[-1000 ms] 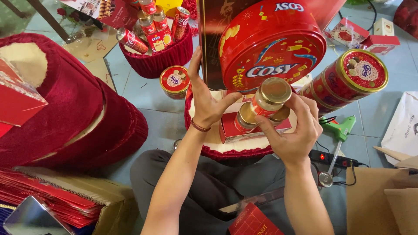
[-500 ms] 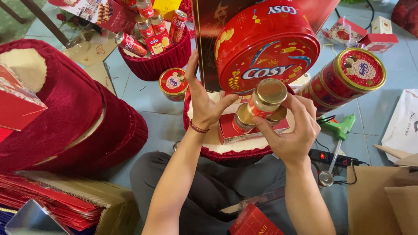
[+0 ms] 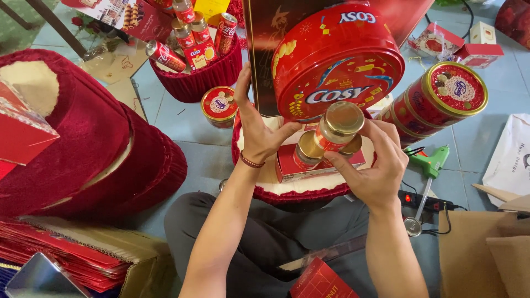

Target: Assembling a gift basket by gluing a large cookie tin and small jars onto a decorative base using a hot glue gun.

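Observation:
My left hand point(image 3: 256, 129) steadies a big round red tin point(image 3: 337, 60) standing on edge against a tall dark box point(image 3: 265, 49). The thumb is on the tin's lower rim and the fingers run along the box's edge. My right hand point(image 3: 372, 165) grips a small glass jar with a gold lid point(image 3: 338, 126), pressed against a second such jar point(image 3: 306, 152). Both jars rest over a flat red box point(image 3: 287, 163) inside a round red velvet basket point(image 3: 298, 193) in front of my lap.
A red cylindrical tin point(image 3: 441, 96) lies at the right, near a green glue gun point(image 3: 430, 165) and a power strip point(image 3: 425, 201). Behind, a velvet basket point(image 3: 193, 83) holds cans beside a small round tin point(image 3: 219, 106). Large velvet trays point(image 3: 99, 149) and stacked red cardboard point(image 3: 55, 254) fill the left.
The view has shifted slightly. Both hands stay on the same things, and the jars have barely moved.

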